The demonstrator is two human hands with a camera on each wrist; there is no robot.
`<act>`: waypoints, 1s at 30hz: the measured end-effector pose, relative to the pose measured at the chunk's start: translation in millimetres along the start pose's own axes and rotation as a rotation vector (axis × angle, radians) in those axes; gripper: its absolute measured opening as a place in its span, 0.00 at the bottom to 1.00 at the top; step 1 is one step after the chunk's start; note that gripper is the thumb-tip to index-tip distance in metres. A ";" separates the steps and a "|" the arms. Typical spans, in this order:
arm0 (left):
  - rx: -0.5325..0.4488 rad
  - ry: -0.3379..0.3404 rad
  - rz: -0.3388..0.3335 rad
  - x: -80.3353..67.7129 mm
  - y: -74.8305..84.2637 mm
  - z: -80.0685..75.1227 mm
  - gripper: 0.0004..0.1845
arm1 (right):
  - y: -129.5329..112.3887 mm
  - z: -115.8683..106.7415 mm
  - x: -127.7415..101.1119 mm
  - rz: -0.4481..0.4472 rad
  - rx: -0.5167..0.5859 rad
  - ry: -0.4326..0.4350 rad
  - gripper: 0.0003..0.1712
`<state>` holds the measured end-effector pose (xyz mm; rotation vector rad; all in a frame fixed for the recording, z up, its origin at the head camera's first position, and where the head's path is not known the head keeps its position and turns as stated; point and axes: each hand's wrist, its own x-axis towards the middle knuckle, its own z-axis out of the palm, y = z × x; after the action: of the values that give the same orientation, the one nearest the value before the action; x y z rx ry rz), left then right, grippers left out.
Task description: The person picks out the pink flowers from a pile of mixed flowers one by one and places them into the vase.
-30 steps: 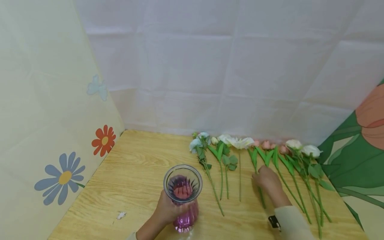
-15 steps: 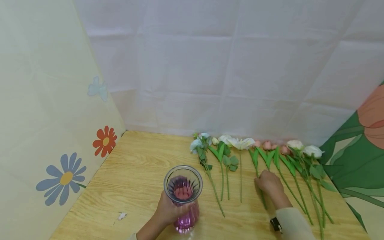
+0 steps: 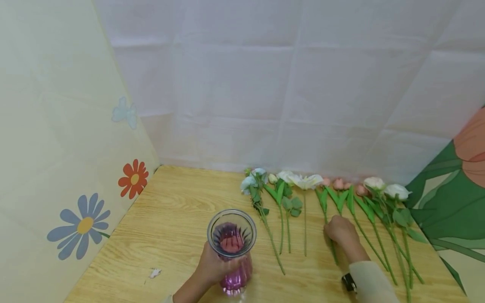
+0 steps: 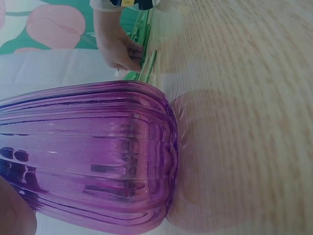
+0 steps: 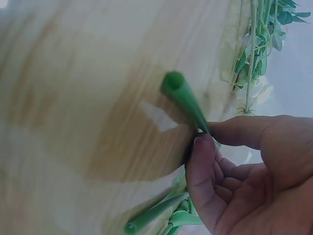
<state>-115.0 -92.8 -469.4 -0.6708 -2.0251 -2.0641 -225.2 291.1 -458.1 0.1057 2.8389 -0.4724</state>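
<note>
Barely begun, by the look of it. Lower centre of the head view: left hand curled around the purple glass vase, which stands upright on the wooden surface and shows no stem inside. Lower right: right hand pinches one green stem between thumb and fingertips; the wrist view shows its cut end lifted off the wood. Its pink bud lies in the row toward the back. Further up the frame, the row of flowers lies side by side, heads at the white backdrop. Judging from this, all stems remain outside the vase.
</note>
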 end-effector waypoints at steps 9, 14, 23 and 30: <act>0.013 0.002 0.017 -0.3 -0.3 0.9 0.37 | 3.8 2.2 -0.7 0.019 0.038 0.012 0.16; 0.011 -0.002 0.017 -0.4 -0.8 0.4 0.37 | 3.7 0.8 -1.5 0.004 0.029 0.037 0.17; 0.001 -0.003 0.029 -0.4 -2.4 -0.5 0.37 | 5.1 -2.4 -1.7 -0.017 0.010 0.063 0.19; 0.006 -0.004 0.021 -0.2 -2.1 -0.8 0.37 | 6.3 -4.4 -5.5 0.004 0.044 0.067 0.19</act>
<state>-115.9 -93.5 -471.4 -0.6920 -2.0170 -2.0461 -220.3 298.4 -454.5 0.1385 2.8932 -0.5406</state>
